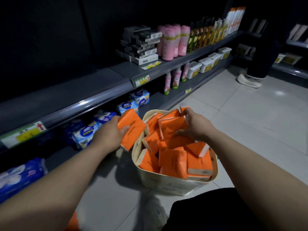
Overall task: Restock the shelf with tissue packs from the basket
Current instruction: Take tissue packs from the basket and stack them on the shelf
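Your left hand (108, 135) grips one orange pack (131, 129) by its end, thumb on top, at 9 o'clock of the basket (166, 182), short of the bottom shelf (63, 155). Your right hand (195, 127) curls round a second pack (171, 125) at the basket's 12 o'clock. Risks: the end-grip slips and the pack hits the floor (250, 114). The blue packs (83, 134) crowd the shelf and could get shoved. Pulling could spill neighbouring packs.

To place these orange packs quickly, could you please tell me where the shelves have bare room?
The middle shelf is bare left of the stacked boxes. The bottom shelf has a gap between blue packs and pink bottles. Crowded further right.
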### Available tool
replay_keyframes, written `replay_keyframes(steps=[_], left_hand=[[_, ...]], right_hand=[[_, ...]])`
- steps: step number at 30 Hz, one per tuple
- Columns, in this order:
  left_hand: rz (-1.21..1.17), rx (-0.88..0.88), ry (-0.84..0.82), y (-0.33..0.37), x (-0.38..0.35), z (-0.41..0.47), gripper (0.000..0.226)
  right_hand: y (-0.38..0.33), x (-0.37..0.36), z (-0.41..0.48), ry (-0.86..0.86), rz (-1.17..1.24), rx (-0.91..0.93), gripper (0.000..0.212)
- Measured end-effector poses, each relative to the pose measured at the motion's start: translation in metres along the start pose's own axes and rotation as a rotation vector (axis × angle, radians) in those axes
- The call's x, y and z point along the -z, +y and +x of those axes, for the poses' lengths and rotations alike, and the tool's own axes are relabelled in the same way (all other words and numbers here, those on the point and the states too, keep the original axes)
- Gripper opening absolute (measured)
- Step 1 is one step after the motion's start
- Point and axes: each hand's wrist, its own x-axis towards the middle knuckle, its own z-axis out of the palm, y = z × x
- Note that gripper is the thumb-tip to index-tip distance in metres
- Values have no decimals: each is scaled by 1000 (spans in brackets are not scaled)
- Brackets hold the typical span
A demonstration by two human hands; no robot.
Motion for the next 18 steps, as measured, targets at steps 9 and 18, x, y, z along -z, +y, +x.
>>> replay_keyframes(steps=[9,18], left_hand=[[-1,141,193,-76,101,-25,45],[27,382,368,-184,208,-79,44]], right_hand=[[-119,8,9,174,-12,327,53],[-279,-22,-7,197,299,474,49]])
